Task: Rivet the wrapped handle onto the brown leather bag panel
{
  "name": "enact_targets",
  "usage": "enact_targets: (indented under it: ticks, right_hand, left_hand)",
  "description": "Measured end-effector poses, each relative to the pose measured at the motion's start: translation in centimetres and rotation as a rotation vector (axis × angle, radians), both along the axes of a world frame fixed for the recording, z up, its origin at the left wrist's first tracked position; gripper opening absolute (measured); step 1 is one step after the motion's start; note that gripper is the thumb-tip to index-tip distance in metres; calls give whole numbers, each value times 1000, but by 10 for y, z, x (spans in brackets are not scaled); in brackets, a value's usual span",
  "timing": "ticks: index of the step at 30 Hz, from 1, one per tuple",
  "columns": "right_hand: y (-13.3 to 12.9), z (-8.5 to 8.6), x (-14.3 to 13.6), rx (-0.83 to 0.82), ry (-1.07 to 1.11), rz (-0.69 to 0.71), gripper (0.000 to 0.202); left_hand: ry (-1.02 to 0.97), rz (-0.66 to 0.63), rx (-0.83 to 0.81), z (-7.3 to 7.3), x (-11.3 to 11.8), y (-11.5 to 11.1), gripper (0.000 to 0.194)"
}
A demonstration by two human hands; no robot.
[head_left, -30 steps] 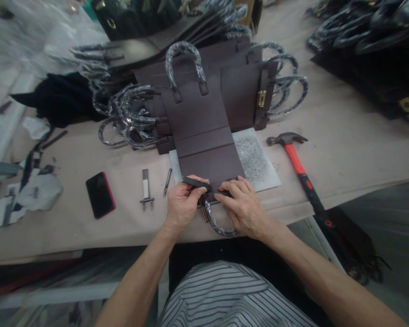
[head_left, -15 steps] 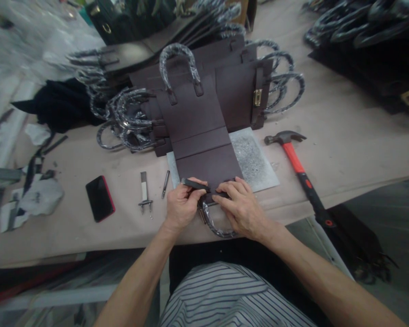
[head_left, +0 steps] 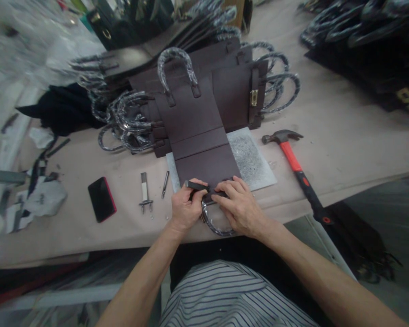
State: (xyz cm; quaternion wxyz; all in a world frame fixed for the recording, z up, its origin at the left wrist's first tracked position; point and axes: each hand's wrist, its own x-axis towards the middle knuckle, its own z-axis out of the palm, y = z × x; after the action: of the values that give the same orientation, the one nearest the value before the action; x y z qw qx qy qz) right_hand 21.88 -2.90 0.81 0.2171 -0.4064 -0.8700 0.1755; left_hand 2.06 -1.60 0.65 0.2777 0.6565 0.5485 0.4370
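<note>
A dark brown leather bag panel (head_left: 199, 131) lies flat on the table, over a grey metal plate (head_left: 250, 156). It has a plastic-wrapped handle at its far end and another handle (head_left: 214, 225) at its near edge. My left hand (head_left: 187, 206) pinches a dark leather strap (head_left: 197, 185) at the panel's near edge. My right hand (head_left: 240, 206) presses on the same strap just to the right, fingers over the edge. The near handle hangs below both hands.
A red-handled hammer (head_left: 295, 165) lies right of the plate. A metal punch tool (head_left: 145, 193), a thin awl (head_left: 165, 183) and a red-cased phone (head_left: 102, 199) lie to the left. Stacked bag panels with wrapped handles (head_left: 129, 118) fill the back; more at top right (head_left: 361, 27).
Both hands stay on the strap at the panel's near edge, with the left fingers curling a little tighter. The view has shifted slightly.
</note>
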Motion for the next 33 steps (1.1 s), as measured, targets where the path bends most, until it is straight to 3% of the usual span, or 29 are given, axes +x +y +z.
enact_targets:
  ticks: [4,7,13,18,22,25,28,31,33]
  right_hand:
    - [-1,6,13,76,291,-18,30]
    - [-1,11,37,158,395,-166,26]
    - [-4,1,108,315,251,-588,15]
    - [-5,-19,148,281,-5,-768,18]
    - [1,-17,153,31,-206,-850,35]
    - [12,-2,152,-275,-161,-944,33]
    - [23,14,151,-697,169,-989,23]
    - [29,26,144,-1104,675,-879,18]
    - [29,34,131,-1289,957,-850,16]
  left_hand:
    - [3,37,32,-4,4,-1,9]
    - [-9,52,28,-5,4,-2,8]
    - [40,49,83,-6,5,-3,9]
    - [129,13,134,-5,5,-2,9]
    - [182,-67,184,-6,5,0,9]
    - [216,-101,216,-10,5,2,8]
    - [220,-123,242,-14,5,3,9]
    - [191,-143,242,-17,5,4,10]
    - [163,-146,233,-17,5,4,11]
